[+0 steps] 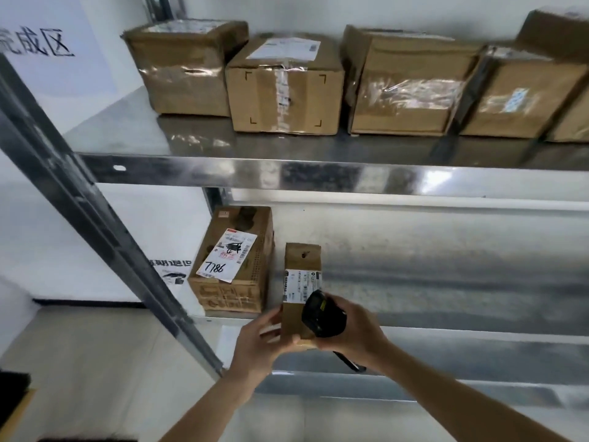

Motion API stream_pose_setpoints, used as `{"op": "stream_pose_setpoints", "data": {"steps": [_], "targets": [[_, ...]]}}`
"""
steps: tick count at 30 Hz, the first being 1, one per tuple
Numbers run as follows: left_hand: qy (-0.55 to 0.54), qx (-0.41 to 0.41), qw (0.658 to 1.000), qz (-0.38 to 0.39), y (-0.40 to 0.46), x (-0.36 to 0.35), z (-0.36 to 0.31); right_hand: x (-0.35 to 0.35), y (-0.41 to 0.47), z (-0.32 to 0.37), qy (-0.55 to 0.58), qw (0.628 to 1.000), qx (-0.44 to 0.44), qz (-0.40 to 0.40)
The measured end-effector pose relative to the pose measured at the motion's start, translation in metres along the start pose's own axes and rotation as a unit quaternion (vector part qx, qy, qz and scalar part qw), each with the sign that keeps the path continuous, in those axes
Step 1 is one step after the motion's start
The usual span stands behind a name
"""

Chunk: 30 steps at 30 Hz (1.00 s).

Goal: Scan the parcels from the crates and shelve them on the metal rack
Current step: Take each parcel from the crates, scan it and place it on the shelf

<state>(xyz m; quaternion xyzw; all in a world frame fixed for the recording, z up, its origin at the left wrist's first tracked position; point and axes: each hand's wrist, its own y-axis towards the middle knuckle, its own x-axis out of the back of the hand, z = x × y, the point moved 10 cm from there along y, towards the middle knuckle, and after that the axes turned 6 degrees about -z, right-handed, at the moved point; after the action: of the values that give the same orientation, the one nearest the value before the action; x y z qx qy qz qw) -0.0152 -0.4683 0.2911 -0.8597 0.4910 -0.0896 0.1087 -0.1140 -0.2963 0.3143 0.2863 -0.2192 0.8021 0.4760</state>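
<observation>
Fingers of left hand (259,341) curled round small parcel (301,291), label kept upward for reading; scanner (322,315) gripped in right hand (353,336), aimed at label; parcel held above lower shelf (446,282), presumably for placement beside labelled box (234,260).

Bare forearms — no sleeves, hands (255,342) ungloved

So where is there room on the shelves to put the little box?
The lower shelf is bare to the right of the small parcel, which the left hand grips beside the 7786 box. The right hand holds the scanner. The upper shelf is crowded with boxes, bare only at its left end.
</observation>
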Motion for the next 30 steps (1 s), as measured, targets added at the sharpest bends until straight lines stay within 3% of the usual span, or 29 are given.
{"op": "stream_pose_setpoints", "data": {"steps": [10, 30], "targets": [[0.033, -0.053, 0.997, -0.043, 0.028, 0.001, 0.007, -0.007, 0.041, -0.005, 0.005, 1.0, 0.002, 0.002], [0.017, -0.075, 0.992, -0.105, 0.047, -0.008, -0.003, -0.008, 0.075, -0.004, 0.012, 1.0, -0.027, -0.005]]}}
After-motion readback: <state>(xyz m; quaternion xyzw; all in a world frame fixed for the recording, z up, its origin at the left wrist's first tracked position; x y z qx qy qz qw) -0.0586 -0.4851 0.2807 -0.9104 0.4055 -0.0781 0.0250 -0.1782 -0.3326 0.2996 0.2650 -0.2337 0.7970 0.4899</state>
